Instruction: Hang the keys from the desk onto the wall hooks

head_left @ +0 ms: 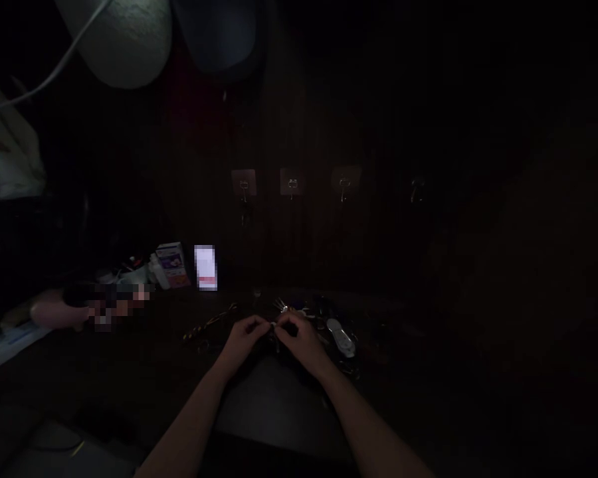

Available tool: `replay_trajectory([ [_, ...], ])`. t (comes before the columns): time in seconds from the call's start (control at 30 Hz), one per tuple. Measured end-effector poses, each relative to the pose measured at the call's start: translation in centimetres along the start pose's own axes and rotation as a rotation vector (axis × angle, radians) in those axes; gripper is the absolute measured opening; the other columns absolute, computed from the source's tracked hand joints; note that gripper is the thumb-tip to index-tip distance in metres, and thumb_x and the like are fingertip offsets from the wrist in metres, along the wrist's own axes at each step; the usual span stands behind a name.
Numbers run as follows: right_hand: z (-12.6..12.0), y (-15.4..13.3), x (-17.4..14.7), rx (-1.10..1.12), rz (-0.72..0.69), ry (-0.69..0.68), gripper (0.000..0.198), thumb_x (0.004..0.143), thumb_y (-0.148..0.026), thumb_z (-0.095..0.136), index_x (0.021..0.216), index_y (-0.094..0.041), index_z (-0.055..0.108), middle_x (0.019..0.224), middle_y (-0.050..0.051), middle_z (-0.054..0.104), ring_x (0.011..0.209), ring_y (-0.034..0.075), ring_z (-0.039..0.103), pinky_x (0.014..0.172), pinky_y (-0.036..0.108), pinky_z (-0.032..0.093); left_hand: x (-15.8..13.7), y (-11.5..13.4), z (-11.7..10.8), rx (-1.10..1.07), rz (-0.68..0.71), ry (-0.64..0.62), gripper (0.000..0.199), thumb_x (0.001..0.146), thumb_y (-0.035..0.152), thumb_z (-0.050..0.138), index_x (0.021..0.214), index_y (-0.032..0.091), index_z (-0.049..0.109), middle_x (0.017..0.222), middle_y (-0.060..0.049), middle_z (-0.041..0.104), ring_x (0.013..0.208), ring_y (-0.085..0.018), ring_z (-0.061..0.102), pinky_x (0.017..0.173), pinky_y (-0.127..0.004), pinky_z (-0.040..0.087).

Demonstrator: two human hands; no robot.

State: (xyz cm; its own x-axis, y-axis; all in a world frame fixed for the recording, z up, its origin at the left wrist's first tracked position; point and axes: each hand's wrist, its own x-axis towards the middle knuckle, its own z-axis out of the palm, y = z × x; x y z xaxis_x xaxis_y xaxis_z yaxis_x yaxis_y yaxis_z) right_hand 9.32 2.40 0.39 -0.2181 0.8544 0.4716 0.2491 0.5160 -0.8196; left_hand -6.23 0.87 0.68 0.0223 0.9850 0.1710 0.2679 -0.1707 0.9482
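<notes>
Pale grey, a slim oblong device [341, 337] lay on the dark tabletop [169, 362]. Just left of the device, the right hand [301, 337] and left hand [243, 337] met, thumb and fingertips of each pinched closed on a small item [274, 325], too dim to identify. Slender metal pieces [282, 306] lay behind and left of the device. Farther left of it were a striped cord [210, 321], a lit screen [206, 267] and a printed box [173, 264]. Above the device's level, 4 hooks [292, 184] showed dimly.
</notes>
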Motion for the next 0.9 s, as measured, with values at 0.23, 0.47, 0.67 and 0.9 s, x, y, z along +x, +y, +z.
replay_trajectory([
  [0.23,-0.2,-0.6,-0.3,-0.058,-0.122,0.057,0.007,0.076,-0.019,0.053,0.069,-0.021,0.055,0.082,0.002,0.062,0.084,0.017,0.054,0.080,0.032,0.041,-0.3,0.3,-0.1,-0.024,0.089,0.031,0.028,0.076,0.041,0.056,0.090,0.019,0.066,0.092,-0.003,0.068,0.091,-0.019,0.059,0.083,-0.029,0.045],
  [0.47,-0.3,-0.7,-0.5,-0.140,-0.214,0.097,0.007,0.078,-0.018,0.052,0.074,-0.022,0.056,0.084,0.003,0.060,0.086,0.018,0.053,0.080,0.034,0.041,-0.7,0.9,0.0,-0.017,0.116,-0.029,0.026,0.075,0.038,0.058,0.090,0.019,0.067,0.096,-0.006,0.069,0.094,-0.021,0.060,0.088,-0.033,0.044],
  [0.67,-0.4,-0.8,-0.5,-0.136,-0.196,0.171,0.007,0.080,-0.021,0.049,0.075,-0.022,0.054,0.082,0.003,0.060,0.083,0.018,0.053,0.076,0.033,0.042,-0.5,0.5,0.1,0.031,0.117,-0.010,0.019,0.072,0.036,0.060,0.079,0.019,0.065,0.084,-0.003,0.068,0.083,-0.018,0.060,0.079,-0.030,0.046],
  [0.9,-0.2,-0.8,-0.6,-0.200,-0.199,0.117,0.007,0.080,-0.022,0.049,0.075,-0.023,0.054,0.081,0.003,0.061,0.082,0.019,0.053,0.077,0.033,0.041,-0.5,0.5,0.0,0.013,0.138,0.042,0.017,0.075,0.034,0.056,0.075,0.019,0.062,0.077,-0.001,0.064,0.078,-0.016,0.058,0.075,-0.027,0.044],
])
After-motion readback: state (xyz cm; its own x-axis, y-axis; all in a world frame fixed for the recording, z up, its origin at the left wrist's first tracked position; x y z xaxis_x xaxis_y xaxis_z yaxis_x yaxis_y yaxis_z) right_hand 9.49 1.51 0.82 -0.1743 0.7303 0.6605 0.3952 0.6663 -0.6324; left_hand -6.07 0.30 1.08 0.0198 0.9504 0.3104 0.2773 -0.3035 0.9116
